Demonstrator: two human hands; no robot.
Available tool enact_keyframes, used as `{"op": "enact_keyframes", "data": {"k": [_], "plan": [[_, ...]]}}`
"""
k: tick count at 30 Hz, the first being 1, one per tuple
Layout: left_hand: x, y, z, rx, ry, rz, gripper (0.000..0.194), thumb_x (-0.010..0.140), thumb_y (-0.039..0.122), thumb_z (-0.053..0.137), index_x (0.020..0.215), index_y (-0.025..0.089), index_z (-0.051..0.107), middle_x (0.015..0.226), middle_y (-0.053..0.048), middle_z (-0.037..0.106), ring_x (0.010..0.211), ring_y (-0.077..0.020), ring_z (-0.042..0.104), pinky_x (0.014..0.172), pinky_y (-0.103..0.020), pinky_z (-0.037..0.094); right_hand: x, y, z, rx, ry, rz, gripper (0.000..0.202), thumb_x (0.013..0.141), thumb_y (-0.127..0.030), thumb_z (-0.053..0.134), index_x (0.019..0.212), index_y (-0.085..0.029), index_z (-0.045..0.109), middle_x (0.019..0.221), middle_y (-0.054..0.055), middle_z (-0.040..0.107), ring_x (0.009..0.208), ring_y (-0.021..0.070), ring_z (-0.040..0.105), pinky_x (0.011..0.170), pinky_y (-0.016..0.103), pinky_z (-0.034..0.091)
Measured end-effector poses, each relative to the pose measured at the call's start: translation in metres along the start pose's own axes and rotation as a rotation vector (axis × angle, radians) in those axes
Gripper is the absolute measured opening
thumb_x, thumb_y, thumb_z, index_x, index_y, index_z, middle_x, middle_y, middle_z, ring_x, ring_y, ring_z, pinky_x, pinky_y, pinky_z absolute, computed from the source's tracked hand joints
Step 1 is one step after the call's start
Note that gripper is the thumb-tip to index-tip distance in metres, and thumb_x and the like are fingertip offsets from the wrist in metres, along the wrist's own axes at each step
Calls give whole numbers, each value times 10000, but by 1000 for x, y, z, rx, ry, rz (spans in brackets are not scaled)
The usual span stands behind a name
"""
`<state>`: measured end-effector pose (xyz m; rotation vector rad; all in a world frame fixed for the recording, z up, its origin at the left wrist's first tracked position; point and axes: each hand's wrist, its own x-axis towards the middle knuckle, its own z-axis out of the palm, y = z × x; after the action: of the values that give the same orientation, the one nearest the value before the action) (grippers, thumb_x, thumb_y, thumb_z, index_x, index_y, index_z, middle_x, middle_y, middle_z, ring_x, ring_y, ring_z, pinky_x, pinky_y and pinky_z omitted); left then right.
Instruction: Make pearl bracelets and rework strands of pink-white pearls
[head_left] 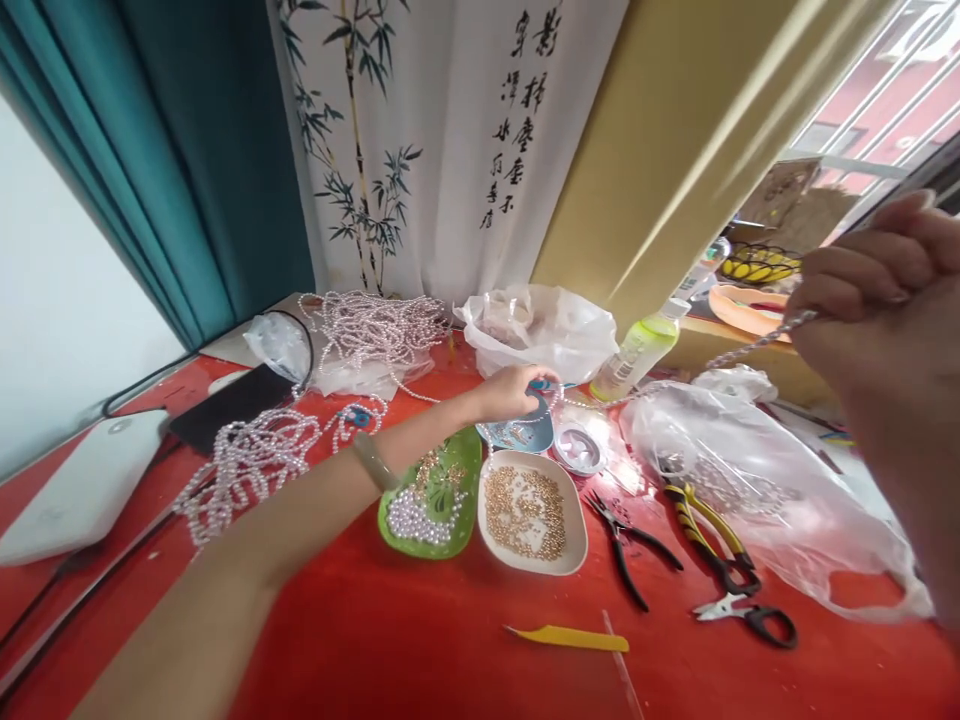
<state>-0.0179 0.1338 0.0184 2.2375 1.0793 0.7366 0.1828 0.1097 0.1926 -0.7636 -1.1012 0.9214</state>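
Note:
My right hand (877, 260) is raised at the right, its fingers curled into a fist around a bead strand (750, 345). From there the strand slopes down and left, behind the yellow-green bottle's foot, towards my left hand (517, 392). The left fingers are closed round the strand's other part, above a small blue tray (536, 437) of tiny beads. Something bright blue shows by those fingertips; its kind is unclear. Below the left forearm sits a green tray (427, 548) with pearl and gold beads. Beside it stands a white tray (534, 567) of gold beads.
Pink bead strands lie in a heap (375, 330) and a nearer pile (255, 455). Black-handled pliers (630, 550), yellow-black pliers (705, 530), small scissors (746, 612) and yellow tweezers (574, 637) rest on the red table. Plastic bags (540, 330) and a bottle (637, 355) stand behind.

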Motion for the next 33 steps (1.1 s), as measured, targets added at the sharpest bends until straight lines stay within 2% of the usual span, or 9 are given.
{"op": "enact_keyframes", "data": {"k": [2,4,8,11,17,21,25,29,33], "plan": [[11,9,4,-48,-66,62,550,657,47,435,1203,108,438,1255,-107,493,1077,-171,498,916,-281,401,-3,-2,6,137,12,101,381,823,-2,212,580,-155,462,417,-72,124,354,40,111,338,224,98],[14,4,4,-5,-122,57,597,627,16,425,1218,100,422,1280,-117,469,1124,-182,462,941,-287,380,-2,-2,10,188,13,118,392,843,-21,197,593,-159,466,425,-75,110,354,40,103,340,233,100],[-1,-33,-7,210,-47,-139,587,629,-41,327,1169,132,483,1203,-91,541,1069,-171,496,905,-312,396,7,4,7,201,2,111,397,862,-44,184,623,-164,477,440,-76,118,355,38,107,337,224,112],[-19,-50,-12,352,-82,-117,474,654,-12,366,1005,189,613,1050,-38,620,1002,-183,498,866,-318,399,13,12,3,236,-2,127,385,861,-46,194,628,-159,479,444,-74,118,359,36,110,334,212,114],[-20,-31,4,507,-307,70,374,711,79,504,965,315,646,960,-8,596,929,-186,453,608,-243,390,18,24,-3,225,25,159,403,856,-43,167,620,-158,472,439,-74,110,361,38,105,351,224,115],[-9,-27,18,603,-368,163,279,734,147,560,948,306,641,972,-26,583,934,-194,441,534,-235,347,21,27,-5,206,48,142,399,853,-37,171,618,-163,468,425,-79,130,355,41,108,373,257,134],[-1,-29,25,661,-398,234,213,729,95,533,823,244,653,920,-47,599,930,-202,452,498,-237,323,23,28,-7,255,74,151,382,843,-28,200,617,-154,482,431,-81,140,353,35,113,373,258,132],[1,-33,27,640,-393,217,143,746,134,512,747,195,641,818,-68,597,935,-211,475,533,-242,356,23,28,-9,245,63,158,380,844,-28,204,616,-154,481,428,-81,151,350,32,124,368,254,131],[0,-41,26,523,-325,84,167,756,228,518,878,197,627,933,-67,570,833,-174,536,624,-254,402,23,27,-11,244,96,161,395,843,-31,197,615,-150,497,422,-79,154,349,30,134,366,247,139]]}}
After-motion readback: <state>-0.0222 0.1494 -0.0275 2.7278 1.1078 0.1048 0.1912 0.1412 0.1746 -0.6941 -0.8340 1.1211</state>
